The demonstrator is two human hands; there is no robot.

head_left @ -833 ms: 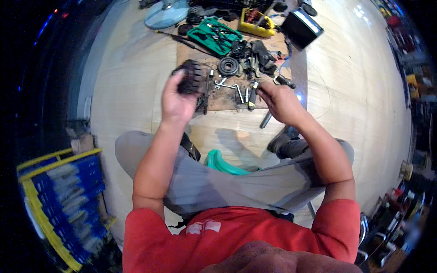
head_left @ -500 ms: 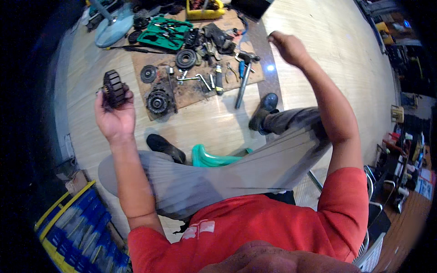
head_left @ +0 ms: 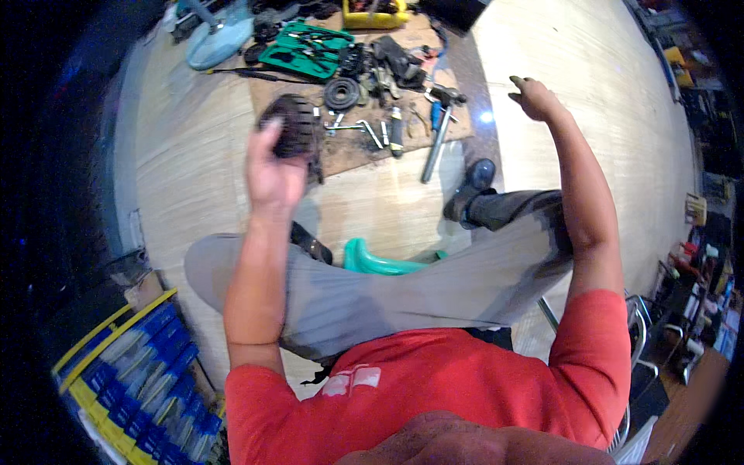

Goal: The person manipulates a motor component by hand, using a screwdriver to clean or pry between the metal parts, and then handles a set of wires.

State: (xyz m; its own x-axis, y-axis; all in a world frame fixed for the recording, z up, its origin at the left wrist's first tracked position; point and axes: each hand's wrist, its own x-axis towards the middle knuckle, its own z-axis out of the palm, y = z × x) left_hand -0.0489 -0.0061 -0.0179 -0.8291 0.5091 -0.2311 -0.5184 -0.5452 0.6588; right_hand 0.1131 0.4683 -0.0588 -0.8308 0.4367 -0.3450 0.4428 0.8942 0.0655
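Note:
My left hand (head_left: 273,172) is raised over the wooden floor and grips a dark, ribbed round metal part (head_left: 293,133), like a toothed wheel or clutch piece. My right hand (head_left: 532,97) is lifted out to the right, fingers spread and empty, above bare floor beside the brown board (head_left: 364,151). On that board lie several tools: a long wrench (head_left: 435,143), a dark ring-shaped part (head_left: 341,93) and small sockets. I sit on a green stool (head_left: 380,260) with grey trousers and dark shoes.
A green tool tray (head_left: 306,48) and a yellow box (head_left: 373,12) sit at the far edge of the board, with a pale blue fan base (head_left: 221,40) to their left. A blue-and-yellow parts bin (head_left: 128,380) stands at my lower left. Shelves and clutter line the right side.
My left hand has carried the ribbed part from the far left back toward the board. My right hand stays raised at the right, now spread wider. The view has swung.

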